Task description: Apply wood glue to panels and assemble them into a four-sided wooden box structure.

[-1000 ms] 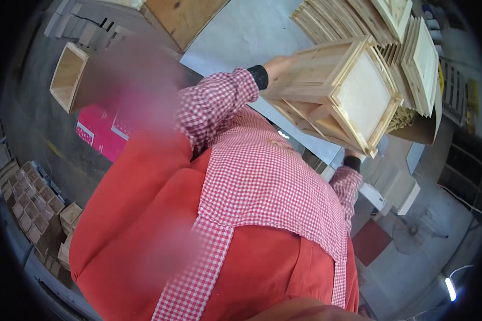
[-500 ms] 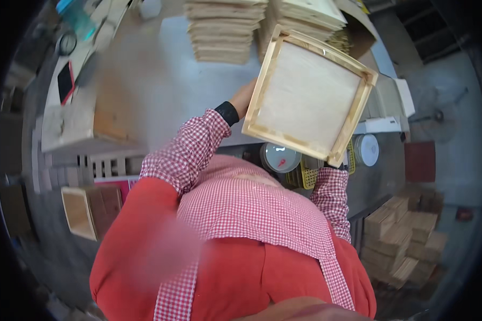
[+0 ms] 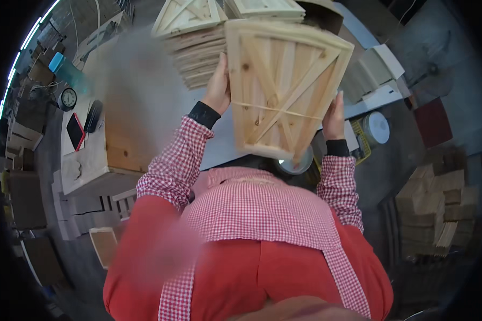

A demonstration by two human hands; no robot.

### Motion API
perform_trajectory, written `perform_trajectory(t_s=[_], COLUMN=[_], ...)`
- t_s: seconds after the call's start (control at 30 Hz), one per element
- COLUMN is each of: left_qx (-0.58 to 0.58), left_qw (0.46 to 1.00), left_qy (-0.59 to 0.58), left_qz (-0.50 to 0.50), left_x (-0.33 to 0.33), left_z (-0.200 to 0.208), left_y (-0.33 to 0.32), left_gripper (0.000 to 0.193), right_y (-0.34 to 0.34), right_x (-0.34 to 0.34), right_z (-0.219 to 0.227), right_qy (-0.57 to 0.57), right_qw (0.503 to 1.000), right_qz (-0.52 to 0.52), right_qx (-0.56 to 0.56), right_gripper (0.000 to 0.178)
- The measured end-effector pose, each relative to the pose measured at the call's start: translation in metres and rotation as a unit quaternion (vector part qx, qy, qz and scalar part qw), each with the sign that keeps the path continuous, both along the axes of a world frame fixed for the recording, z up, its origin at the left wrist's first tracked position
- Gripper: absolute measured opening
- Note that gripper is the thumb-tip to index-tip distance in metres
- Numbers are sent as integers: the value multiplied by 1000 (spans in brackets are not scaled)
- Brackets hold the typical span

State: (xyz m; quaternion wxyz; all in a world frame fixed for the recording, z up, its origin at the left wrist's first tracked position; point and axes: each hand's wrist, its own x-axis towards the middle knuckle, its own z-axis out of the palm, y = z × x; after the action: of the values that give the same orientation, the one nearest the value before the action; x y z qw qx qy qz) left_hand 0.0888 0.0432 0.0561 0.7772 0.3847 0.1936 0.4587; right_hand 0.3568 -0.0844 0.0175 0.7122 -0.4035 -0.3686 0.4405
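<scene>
A pale wooden panel with crossed slats is raised in front of me, above the front of the table. A thin band runs across its lower half. My left hand is closed on its left edge, with some fingers hidden behind it. At its right edge my right hand grips from the side, and its thumb points up. Just beyond the left hand stands a stack of thin wooden panels, topped by another cross-slatted panel. A second cross-slatted panel lies on the neighbouring stack.
On the left worktop are a red-edged phone, a dark case, a round clock and a teal bottle. White-lidded bucket and yellow basket stand at right. Wooden pieces are piled on the floor.
The panel has turned over from its pale, framed side to its cross-slatted side. My right hand, mostly hidden before, now shows at the right edge. The whole view has shifted.
</scene>
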Motion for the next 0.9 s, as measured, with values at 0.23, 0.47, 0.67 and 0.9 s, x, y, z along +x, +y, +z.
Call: perform_trajectory(t_s=[0.23, 0.47, 0.67, 0.9], left_qx=[-80, -113, -156, 571], left_qw=[995, 990, 970, 610], left_qy=[-34, 40, 164, 532], left_qz=[48, 75, 84, 140], left_x=[-27, -41, -52, 17], left_z=[-1, -12, -19, 49], left_y=[-41, -18, -6, -22], left_gripper=[59, 55, 52, 63], right_y=[20, 49, 72, 86], right_x=[1, -6, 0, 1], right_z=[-42, -81, -81, -14], right_qy=[-152, -220, -312, -151], right_qw=[985, 974, 947, 981], right_qz=[-76, 7, 68, 100], right_qx=[23, -48, -37, -71], right_gripper=[43, 37, 42, 39])
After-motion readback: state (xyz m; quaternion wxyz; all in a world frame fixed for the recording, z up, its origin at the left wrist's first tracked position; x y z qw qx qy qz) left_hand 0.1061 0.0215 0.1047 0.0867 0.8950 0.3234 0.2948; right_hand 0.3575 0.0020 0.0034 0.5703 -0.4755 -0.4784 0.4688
